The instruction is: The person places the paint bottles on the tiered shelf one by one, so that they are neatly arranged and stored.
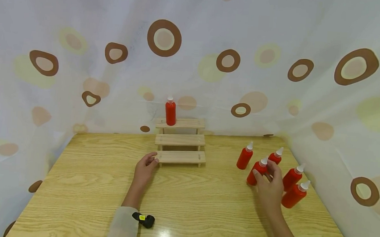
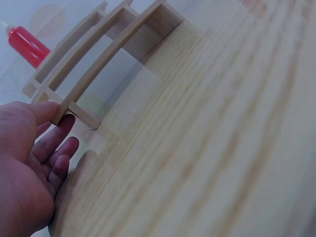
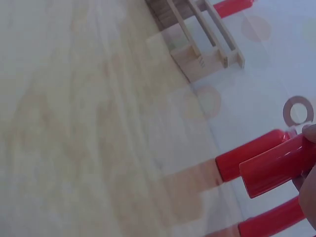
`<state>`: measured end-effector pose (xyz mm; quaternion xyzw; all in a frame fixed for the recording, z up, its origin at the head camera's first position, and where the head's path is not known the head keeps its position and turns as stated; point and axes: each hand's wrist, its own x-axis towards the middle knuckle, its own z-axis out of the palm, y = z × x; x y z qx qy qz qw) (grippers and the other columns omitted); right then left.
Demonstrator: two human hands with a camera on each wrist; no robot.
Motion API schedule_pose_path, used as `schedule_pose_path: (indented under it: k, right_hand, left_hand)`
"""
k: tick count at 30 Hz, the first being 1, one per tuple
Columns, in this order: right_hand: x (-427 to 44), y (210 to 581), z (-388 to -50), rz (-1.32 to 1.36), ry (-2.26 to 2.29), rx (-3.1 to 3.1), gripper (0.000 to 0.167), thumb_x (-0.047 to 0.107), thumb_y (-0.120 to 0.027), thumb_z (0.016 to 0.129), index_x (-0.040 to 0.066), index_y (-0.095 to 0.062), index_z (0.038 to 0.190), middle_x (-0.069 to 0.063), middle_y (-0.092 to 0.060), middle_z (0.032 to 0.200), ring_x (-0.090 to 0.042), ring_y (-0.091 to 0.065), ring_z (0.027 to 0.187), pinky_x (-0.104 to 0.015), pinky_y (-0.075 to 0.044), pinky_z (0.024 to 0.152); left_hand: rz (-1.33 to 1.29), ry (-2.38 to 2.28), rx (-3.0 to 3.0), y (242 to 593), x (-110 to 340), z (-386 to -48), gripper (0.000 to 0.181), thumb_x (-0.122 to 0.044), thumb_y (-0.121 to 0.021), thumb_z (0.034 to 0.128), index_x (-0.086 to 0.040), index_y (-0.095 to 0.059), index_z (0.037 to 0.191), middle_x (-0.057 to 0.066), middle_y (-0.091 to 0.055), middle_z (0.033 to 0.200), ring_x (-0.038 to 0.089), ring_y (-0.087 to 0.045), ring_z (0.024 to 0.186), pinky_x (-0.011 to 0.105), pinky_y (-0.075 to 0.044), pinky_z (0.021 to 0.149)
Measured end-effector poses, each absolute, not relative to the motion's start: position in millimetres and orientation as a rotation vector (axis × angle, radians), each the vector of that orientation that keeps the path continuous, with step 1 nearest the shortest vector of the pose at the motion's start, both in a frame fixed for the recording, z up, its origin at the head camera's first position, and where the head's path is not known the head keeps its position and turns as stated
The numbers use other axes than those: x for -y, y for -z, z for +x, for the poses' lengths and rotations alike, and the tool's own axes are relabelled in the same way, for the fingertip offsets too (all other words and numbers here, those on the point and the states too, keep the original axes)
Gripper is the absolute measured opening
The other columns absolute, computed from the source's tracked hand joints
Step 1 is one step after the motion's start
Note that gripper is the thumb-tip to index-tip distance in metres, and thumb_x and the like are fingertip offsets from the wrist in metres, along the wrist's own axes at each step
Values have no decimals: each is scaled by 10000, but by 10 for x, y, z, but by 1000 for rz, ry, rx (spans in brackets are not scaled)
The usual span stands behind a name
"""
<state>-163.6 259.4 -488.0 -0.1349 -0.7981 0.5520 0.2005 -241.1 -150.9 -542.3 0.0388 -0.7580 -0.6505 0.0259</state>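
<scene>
A three-step wooden rack [image 1: 181, 156] stands at the back of the table, a red bottle with a white cap [image 1: 170, 113] upright on the left of its top step. My left hand [image 1: 145, 170] pinches the left end of the lowest step; in the left wrist view, thumb and forefinger of the hand [image 2: 29, 153] meet on the step's end [image 2: 66, 106]. On the right, my right hand [image 1: 269, 188] grips a red bottle [image 1: 255, 175] with a pointed white tip. The right wrist view shows that bottle [image 3: 276, 168] tilted, its base off the table.
Several more red bottles stand around my right hand: one [image 1: 244, 157] behind it to the left, one [image 1: 275, 157] behind, and two [image 1: 292, 179] [image 1: 293, 196] to its right. A patterned cloth [image 1: 193, 71] hangs behind and beside the wooden table [image 1: 197, 206].
</scene>
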Motion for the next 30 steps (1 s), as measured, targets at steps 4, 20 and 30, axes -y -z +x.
schedule_pose_path:
  k: [4,20,30]
  right_hand:
    - [-2501,4820,-1702,-253,-1494,2213,599,226,-698,966,183,-426,1498,-74,-526,1457,-270,-515,1306,-340,-405,1137]
    - [-1970,4552,-2108,33,-1619,2142,568,191,-724,947,135,-466,1450,-55,-572,1360,-185,-548,1220,-461,-436,1099]
    - [-1624,4359,-2491,225,-1678,2071,598,129,-729,936,59,-449,1460,-125,-566,1356,-251,-545,1222,-449,-442,1096]
  left_hand:
    - [124,2007,2342,5427,1509,-2411,364,-212,-623,1014,-120,-613,1367,190,-580,1350,305,-503,1305,499,-437,1053]
    - [129,1983,2366,5421,1515,-2406,366,-228,-618,1018,-120,-612,1368,194,-578,1350,309,-510,1300,494,-445,1045]
    - [134,1980,2357,5406,1506,-2407,346,-220,-618,1015,-119,-624,1346,195,-597,1329,314,-529,1281,476,-451,1030]
